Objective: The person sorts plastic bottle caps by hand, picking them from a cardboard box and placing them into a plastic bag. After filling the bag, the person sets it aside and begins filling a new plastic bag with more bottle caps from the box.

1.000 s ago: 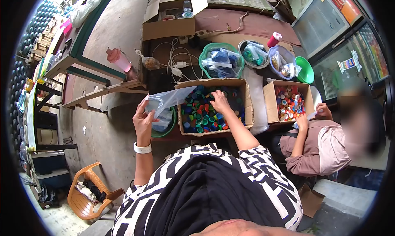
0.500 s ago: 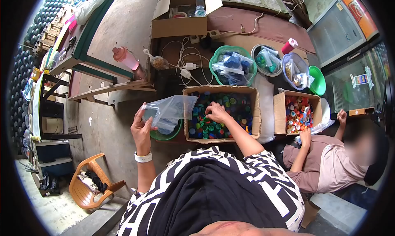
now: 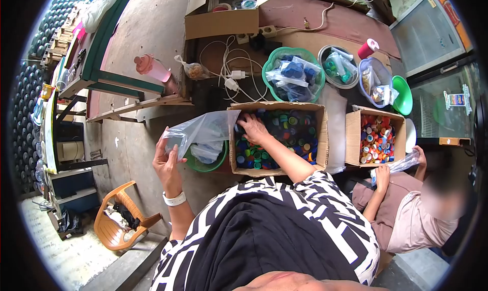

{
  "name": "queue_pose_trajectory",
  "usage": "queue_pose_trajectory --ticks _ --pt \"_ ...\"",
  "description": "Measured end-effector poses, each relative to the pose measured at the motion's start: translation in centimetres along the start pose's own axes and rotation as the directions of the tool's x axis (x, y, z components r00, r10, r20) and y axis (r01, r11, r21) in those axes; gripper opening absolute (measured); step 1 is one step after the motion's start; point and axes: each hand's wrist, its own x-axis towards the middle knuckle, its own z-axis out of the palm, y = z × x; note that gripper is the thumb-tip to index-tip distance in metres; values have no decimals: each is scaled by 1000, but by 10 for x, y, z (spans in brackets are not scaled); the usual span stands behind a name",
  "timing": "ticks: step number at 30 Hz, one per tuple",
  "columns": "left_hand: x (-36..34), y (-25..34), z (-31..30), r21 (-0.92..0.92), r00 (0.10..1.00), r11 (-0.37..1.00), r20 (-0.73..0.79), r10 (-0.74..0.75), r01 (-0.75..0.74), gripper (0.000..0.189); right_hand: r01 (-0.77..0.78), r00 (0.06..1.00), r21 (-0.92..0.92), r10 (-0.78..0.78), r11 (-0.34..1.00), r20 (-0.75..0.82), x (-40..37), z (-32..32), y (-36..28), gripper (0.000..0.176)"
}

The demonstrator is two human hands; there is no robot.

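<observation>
My black-and-white patterned shirt (image 3: 330, 215) is nearest. L hand (image 3: 170, 158), w/ white watch (image 3: 175, 199) on wrist: closed on the edge of the clear bag (image 3: 201, 131). Bag extends R from the fingers to the L wall of the big box (image 3: 326, 138), partly above the green basin (image 3: 223, 161), which holds more clear plastic.

R hand (image 3: 255, 130): fingers bent, down among the mixed caps (image 3: 291, 121) at the L side of the big box, just beside the bag's R end. Cannot tell if the R grip is open or closed on a cap. Caps are mostly blue & green, w/ a few other colors.

R of big box: small box (image 3: 353, 138), w/ red, orange, white & blue caps. Co-worker (image 3: 422, 215) sits near it, both hands on another clear plastic bag (image 3: 404, 164).

Beyond the boxes, L to R: green bowl (image 3: 268, 88) w/ bagged blue items, metal bowl (image 3: 340, 85) w/ bagged green items, purple basket (image 3: 364, 95) w/ small bags, lime bowl (image 3: 404, 95). Pink cup (image 3: 368, 48) stands behind metal bowl & basket. Farther back, L: white cables (image 3: 236, 80), then open carton (image 3: 221, 27).
</observation>
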Motion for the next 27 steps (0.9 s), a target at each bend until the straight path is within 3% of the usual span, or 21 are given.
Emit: queue_pose_trajectory --ticks 2,4,5,8,12,16,18,19,21,22,24,27 --pt "2 -4 -5 -11 1000 1000 -15 -10 9 42 -27 1000 37 27 999 -3 -7 7 5 52" --pt "2 -5 -7 -27 999 999 -27 -22 21 43 106 994 18 -105 994 -32 -19 9 17 40" --pt "2 -4 -6 -33 999 999 -31 -26 25 43 60 998 169 -65 984 21 -29 3 21 28" --pt "3 -2 -2 -40 999 999 -28 -36 35 42 69 994 197 -84 978 69 -52 -24 33 20" --pt "5 -5 1 -67 1000 998 -8 -20 20 41 -220 974 468 167 856 152 -88 -45 59 13" --pt "6 -7 4 -86 1000 996 22 21 -19 43 -378 920 397 386 837 62 -122 -69 70 15" --pt "7 -6 6 -96 998 995 52 36 -31 42 -565 807 447 577 694 124 -135 -70 72 20" --pt "7 -5 7 -105 997 994 67 39 -32 42 -567 804 442 583 695 114 -140 -70 72 20" --pt "8 -8 10 -149 995 988 84 59 -46 41 -539 699 808 662 239 271 -150 -69 71 29" --pt "7 -8 12 -180 993 982 96 74 -55 39 -534 695 809 671 243 257 -156 -64 72 29" --pt "6 -8 15 -210 986 975 135 96 -67 40 -346 729 936 644 55 232 -164 -57 71 35" --pt "3 -12 18 -228 972 971 200 121 -74 41 -284 711 959 673 9 204 -174 -54 65 36"
